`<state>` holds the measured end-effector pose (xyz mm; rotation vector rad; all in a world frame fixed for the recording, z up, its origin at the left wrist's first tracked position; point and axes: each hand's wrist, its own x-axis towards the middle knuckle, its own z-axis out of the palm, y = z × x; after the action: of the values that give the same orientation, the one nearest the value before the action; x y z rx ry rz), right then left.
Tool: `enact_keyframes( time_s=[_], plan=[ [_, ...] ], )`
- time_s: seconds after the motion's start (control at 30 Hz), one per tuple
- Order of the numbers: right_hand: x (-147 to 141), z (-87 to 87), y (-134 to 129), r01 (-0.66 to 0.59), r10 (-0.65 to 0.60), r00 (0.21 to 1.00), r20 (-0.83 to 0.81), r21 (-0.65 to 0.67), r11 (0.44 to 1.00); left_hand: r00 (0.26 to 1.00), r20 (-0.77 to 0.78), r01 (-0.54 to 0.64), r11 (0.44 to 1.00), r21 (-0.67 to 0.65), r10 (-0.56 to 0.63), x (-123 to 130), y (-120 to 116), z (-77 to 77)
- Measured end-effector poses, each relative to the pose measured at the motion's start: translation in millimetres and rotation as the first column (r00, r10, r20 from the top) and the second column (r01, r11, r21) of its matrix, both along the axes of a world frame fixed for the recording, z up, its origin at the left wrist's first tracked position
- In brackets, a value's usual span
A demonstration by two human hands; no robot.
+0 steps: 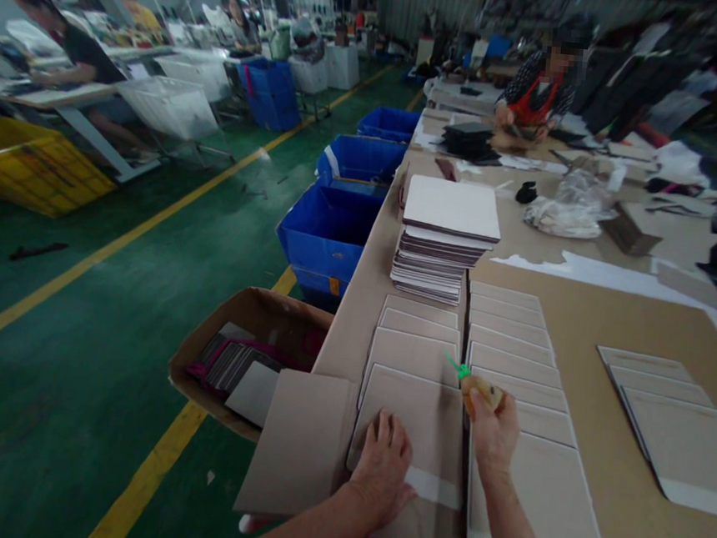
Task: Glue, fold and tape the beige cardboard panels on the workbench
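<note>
In my right hand (495, 432) is a small squeeze bottle (479, 393) with a green nozzle, its tip pointing up and left over the boards. My left hand (382, 464) lies with fingers extended on the nearest beige board (421, 417) of an overlapping row. Just right of it runs a second row of overlapping boards (521, 417), beneath my right hand. A separate beige board (298, 448) lies left of my left hand, at the table's edge. Beyond the rows stands a tall stack of boards (451, 210) with a white top.
A cardboard box (292, 313) holding dark pieces stands left of the table, with blue bins (330, 225) behind it. More overlapping boards (677, 422) lie at the right. A person in a red apron (536, 100) works at the far end, near plastic bags (574, 208).
</note>
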<state>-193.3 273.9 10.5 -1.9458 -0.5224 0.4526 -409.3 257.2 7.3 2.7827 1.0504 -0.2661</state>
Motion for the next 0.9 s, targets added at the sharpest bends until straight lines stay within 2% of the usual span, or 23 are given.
enact_keyframes(
  time_s=[0.17,0.4,0.9],
  plan=[
    [19.3,6.5,11.9,0.005,0.017,0.992,0.124,-0.172,0.985,1.000,-0.008,0.012,1.000,0.005,-0.011,-0.5,1.1,5.3],
    [17.2,7.8,22.2,-0.090,0.157,0.963,0.219,-0.291,0.953,1.000,0.009,-0.002,1.000,-0.029,0.002,-0.4,1.4,2.7],
    [-52.0,10.3,63.1,-0.357,0.413,0.882,0.227,-0.249,0.900,0.999,0.025,0.029,0.998,-0.064,-0.027,-2.4,3.5,6.3]
  ],
)
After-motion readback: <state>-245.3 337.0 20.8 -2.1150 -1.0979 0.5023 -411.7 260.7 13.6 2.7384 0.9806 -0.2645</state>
